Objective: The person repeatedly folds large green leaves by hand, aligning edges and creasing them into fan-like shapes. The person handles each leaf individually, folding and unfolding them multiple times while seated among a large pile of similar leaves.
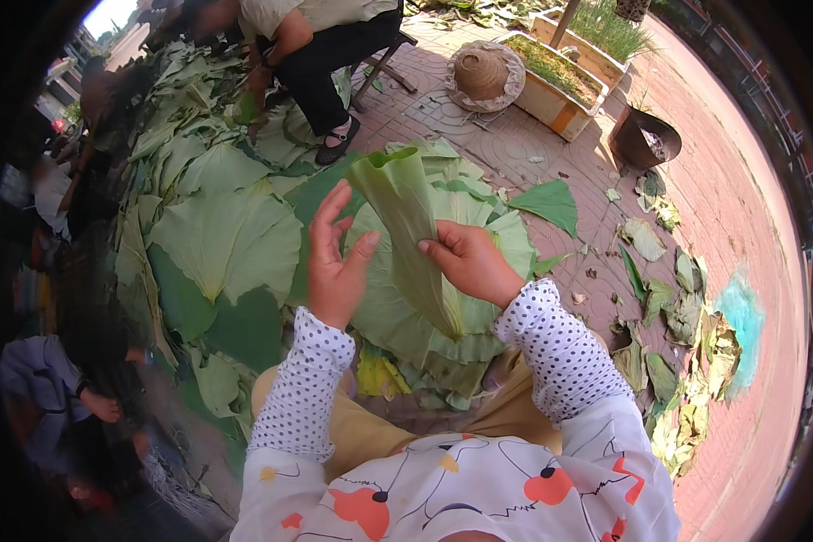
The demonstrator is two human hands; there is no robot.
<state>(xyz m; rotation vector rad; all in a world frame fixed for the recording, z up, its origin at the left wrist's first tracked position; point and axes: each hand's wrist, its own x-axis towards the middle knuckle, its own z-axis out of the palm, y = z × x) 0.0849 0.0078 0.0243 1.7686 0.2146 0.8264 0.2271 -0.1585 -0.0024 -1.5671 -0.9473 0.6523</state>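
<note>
A folded green lotus leaf (417, 244) stands at a tilt before me, its upper end curled into a tube and its pointed end low. My right hand (471, 257) grips its right edge, thumb on the near face. To the left of it, my left hand (339, 254) is raised with fingers apart and holds nothing; it looks slightly blurred. Beneath both hands lies a stack of flattened lotus leaves (379, 298). Left of this stack, a broad pale leaf (234, 234) rests on darker green ones. A yellow leaf (379, 376) shows near my knees.
A person (318, 61) sits on a stool at the far side, touching the leaf heap (176, 129). Beyond the stack are a straw hat (484, 74), planter boxes (555, 81) and a dark bucket (643, 139). Withered leaves (677, 305) litter the paving at right. More people (54, 400) are at left.
</note>
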